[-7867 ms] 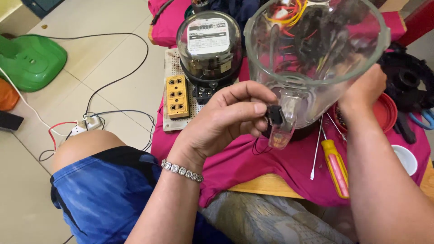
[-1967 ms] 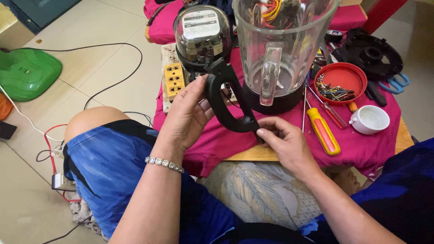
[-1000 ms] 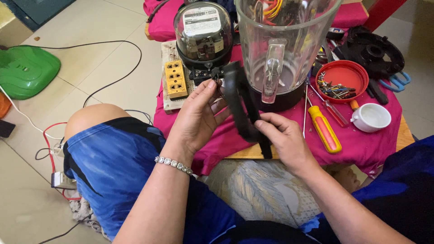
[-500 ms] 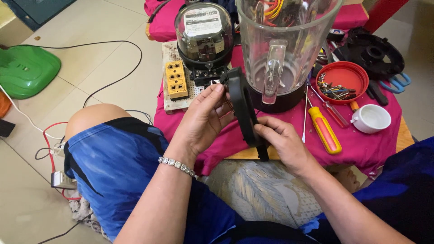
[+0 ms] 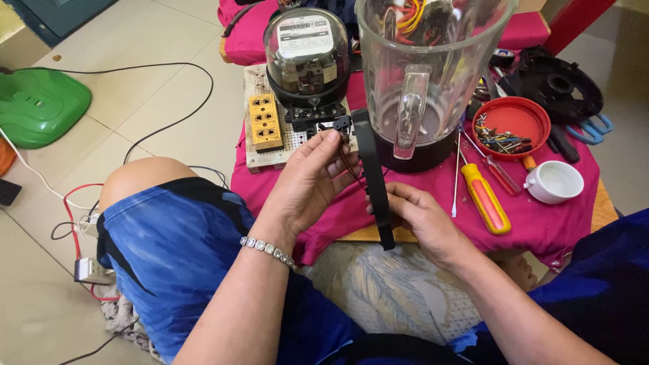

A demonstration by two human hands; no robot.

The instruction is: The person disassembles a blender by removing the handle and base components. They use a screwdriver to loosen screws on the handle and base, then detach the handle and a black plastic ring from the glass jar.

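Observation:
My left hand (image 5: 307, 182) pinches a small black switch part (image 5: 336, 126) with thin wires, just left of a black curved plastic housing piece (image 5: 374, 182). My right hand (image 5: 422, 220) grips that housing piece near its lower end and holds it edge-on and upright. Behind them a clear blender jar (image 5: 429, 67) stands on its black base on the pink cloth (image 5: 433, 196); coloured wires show through the jar.
A glass-domed electric meter (image 5: 307, 51) and a yellow socket block (image 5: 265, 122) sit on a white board. To the right lie a yellow-handled screwdriver (image 5: 485, 197), a red lid with screws (image 5: 512, 126), a white cup (image 5: 554, 182), a black round part (image 5: 556, 88). Green object (image 5: 40, 105) and cables on floor.
The black housing piece has turned from a broad curved view to edge-on and upright. My left hand has shifted from the housing to the small switch part near its top.

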